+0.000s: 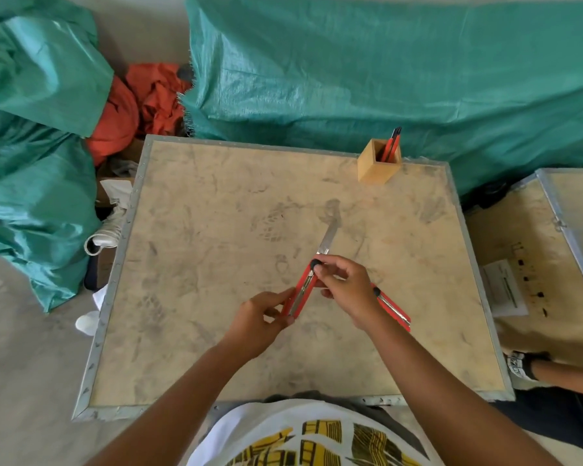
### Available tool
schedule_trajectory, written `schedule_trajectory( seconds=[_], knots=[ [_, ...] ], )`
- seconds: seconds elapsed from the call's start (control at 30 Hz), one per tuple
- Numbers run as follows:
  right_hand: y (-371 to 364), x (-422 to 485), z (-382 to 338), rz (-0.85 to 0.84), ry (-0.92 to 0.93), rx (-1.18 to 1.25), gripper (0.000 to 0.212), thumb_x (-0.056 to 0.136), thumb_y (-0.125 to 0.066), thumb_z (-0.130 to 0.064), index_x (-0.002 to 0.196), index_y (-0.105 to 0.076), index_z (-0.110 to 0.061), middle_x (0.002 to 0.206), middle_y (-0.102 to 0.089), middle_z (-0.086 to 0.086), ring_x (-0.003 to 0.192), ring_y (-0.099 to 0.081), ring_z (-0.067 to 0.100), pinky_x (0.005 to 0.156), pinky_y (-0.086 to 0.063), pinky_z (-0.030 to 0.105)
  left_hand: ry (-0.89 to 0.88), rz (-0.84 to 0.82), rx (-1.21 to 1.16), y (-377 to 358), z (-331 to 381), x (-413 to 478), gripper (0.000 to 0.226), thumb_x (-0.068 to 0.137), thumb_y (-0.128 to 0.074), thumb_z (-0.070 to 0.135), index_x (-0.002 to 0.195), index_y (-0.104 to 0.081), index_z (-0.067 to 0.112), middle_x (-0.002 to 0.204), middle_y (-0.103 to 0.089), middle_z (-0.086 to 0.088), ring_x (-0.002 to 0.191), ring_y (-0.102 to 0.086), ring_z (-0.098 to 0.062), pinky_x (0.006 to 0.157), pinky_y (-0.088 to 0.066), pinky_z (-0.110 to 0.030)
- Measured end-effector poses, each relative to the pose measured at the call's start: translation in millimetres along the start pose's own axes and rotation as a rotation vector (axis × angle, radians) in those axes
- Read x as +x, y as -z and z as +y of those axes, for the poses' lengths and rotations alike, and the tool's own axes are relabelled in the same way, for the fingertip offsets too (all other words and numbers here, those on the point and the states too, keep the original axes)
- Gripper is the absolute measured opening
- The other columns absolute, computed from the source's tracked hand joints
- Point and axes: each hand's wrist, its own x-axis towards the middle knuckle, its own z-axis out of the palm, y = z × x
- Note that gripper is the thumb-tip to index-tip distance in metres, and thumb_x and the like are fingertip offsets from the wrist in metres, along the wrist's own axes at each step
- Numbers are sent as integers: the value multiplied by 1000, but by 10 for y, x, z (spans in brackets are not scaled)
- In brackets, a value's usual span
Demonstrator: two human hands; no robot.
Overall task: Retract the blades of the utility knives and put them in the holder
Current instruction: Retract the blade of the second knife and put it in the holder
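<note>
I hold a red utility knife (303, 290) over the middle of the wooden board (216, 230). Its long silver blade (328, 240) sticks out, pointing away from me. My left hand (266, 317) grips the rear end of the handle. My right hand (344, 287) pinches the front of the handle near the black slider. A second red knife (392, 309) lies on the board just right of my right wrist, partly hidden by it. The wooden holder (377, 164) stands at the far right of the board with red and black knives (391, 144) upright inside.
Green tarps (367, 68) cover bulky things behind and to the left. An orange cloth (142, 102) lies between them. A second wooden crate (546, 250) with a paper label sits to the right. Another person's gloved hand (525, 364) rests near the board's right front corner.
</note>
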Motion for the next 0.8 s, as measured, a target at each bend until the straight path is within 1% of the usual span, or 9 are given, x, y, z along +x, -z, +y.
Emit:
schedule_trajectory(
  seconds=[0.1,0.2,0.27,0.37,0.5,0.57,0.63,0.73,0.8],
  knots=[
    [140,-36,-174,-27,53,26,21,94,-70,-13,110,-74,-27,90,-79,-3,79,-79,14,61,-57,20,-8,-74,-63,93,222,-49,62,82,-75,8,135,-56,33,112,-69,7,79,-69,-18,74,-60,-26],
    [247,-71,-272,-50,95,37,21,93,-71,-11,110,-75,-23,89,-79,-6,78,-77,7,63,-59,21,-50,-87,-140,75,419,-112,62,81,-74,-1,134,-57,27,112,-69,4,74,-70,-15,73,-57,-18],
    [304,-95,-311,-72,122,59,22,92,-71,-10,111,-76,-21,88,-79,-8,78,-75,4,66,-61,21,-66,-61,-197,14,494,-158,61,80,-74,-4,129,-59,29,109,-69,4,70,-68,-11,75,-58,-20],
    [462,-142,-372,-121,153,50,23,92,-72,-11,112,-77,-20,95,-79,-8,82,-75,4,67,-60,22,-80,2,-255,-144,558,-207,64,79,-73,-8,123,-61,37,104,-69,2,72,-68,-12,77,-62,-33],
    [709,-178,-398,-203,230,-44,21,90,-75,-14,108,-79,-23,99,-81,-3,79,-69,11,63,-56,21,-78,97,-336,-361,730,-220,59,79,-72,-11,123,-64,28,104,-70,-11,72,-70,-16,76,-63,-43],
    [848,-192,-387,-238,262,-106,20,88,-77,-16,106,-80,-24,94,-81,-7,76,-69,10,66,-53,19,-79,135,-395,-483,860,-223,58,78,-72,-12,118,-67,29,104,-71,-14,72,-67,-19,74,-63,-43],
    [1001,-221,-395,-285,314,-175,20,88,-78,-16,106,-80,-22,100,-80,-9,89,-73,4,77,-52,13,-76,167,-445,-613,996,-227,56,78,-72,-14,113,-69,30,100,-72,-15,73,-63,-23,73,-64,-40],
    [1254,-266,-417,-353,411,-284,21,87,-77,-13,108,-80,-16,107,-75,-9,97,-70,-3,85,-51,10,-73,194,-513,-817,1172,-227,53,77,-70,-17,114,-70,21,97,-72,-17,71,-60,-23,71,-63,-35],
    [1444,-309,-446,-401,412,-348,20,87,-78,-16,107,-81,-19,109,-69,-18,100,-65,-11,85,-49,7,-69,219,-540,-964,1286,-233,51,77,-70,-18,117,-69,14,100,-71,-19,70,-60,-22,69,-63,-33]
  ],
)
